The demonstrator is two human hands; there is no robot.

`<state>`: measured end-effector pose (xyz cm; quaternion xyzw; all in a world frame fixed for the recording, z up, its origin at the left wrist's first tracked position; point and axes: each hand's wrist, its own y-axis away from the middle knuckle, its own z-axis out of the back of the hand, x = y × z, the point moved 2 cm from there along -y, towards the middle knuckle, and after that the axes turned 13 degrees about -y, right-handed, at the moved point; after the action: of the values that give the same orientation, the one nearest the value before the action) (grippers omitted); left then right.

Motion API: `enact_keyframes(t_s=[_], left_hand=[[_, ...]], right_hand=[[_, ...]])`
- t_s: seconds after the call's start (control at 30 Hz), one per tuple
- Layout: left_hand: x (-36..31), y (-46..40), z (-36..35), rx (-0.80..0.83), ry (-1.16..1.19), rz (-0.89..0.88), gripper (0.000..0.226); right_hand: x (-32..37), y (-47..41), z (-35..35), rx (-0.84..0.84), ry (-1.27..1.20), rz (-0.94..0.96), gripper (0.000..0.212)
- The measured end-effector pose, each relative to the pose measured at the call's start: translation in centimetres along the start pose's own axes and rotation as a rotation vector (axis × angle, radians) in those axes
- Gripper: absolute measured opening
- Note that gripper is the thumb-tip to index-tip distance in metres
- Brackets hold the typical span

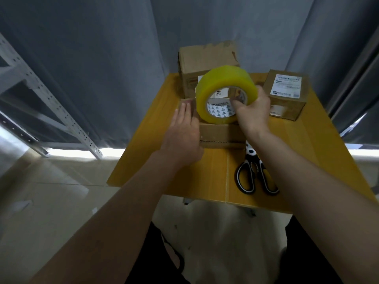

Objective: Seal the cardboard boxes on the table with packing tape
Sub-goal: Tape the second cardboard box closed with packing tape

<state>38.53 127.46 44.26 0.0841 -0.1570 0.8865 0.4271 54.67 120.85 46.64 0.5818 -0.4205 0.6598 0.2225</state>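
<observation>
A low cardboard box (221,134) lies at the middle of the small yellow table (207,173). My right hand (253,112) grips a large roll of yellowish packing tape (223,87), thumb inside its core, and holds it upright over the box. My left hand (184,130) lies flat with straight fingers on the box's left end. A taller box (207,64) stands behind it. A third box with a white label (287,95) sits at the back right.
Black, white and yellow scissors (256,173) lie on the table near the right front. Grey curtains (102,58) hang behind the table. A white metal rack (41,103) stands at the left. Pale floor tiles surround the table.
</observation>
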Motion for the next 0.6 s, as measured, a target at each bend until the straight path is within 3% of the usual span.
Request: enact_keyframes(t_s=[0.13, 0.33, 0.47, 0.6], left_hand=[[0.5, 0.4, 0.1, 0.007, 0.044, 0.027, 0.094], [0.6, 1.3, 0.1, 0.065, -0.040, 0.238, 0.087], [0.5, 0.9, 0.7, 0.157, 0.040, 0.356, 0.094], [-0.8, 0.4, 1.0, 0.084, -0.009, 0.203, 0.095]], right_hand=[[0.1, 0.0, 0.1, 0.040, -0.005, -0.031, 0.019], [0.5, -0.1, 0.0, 0.047, -0.028, -0.066, 0.017], [0.6, -0.2, 0.2, 0.056, -0.033, -0.081, 0.018], [0.6, -0.4, 0.2, 0.064, -0.033, -0.087, 0.019]])
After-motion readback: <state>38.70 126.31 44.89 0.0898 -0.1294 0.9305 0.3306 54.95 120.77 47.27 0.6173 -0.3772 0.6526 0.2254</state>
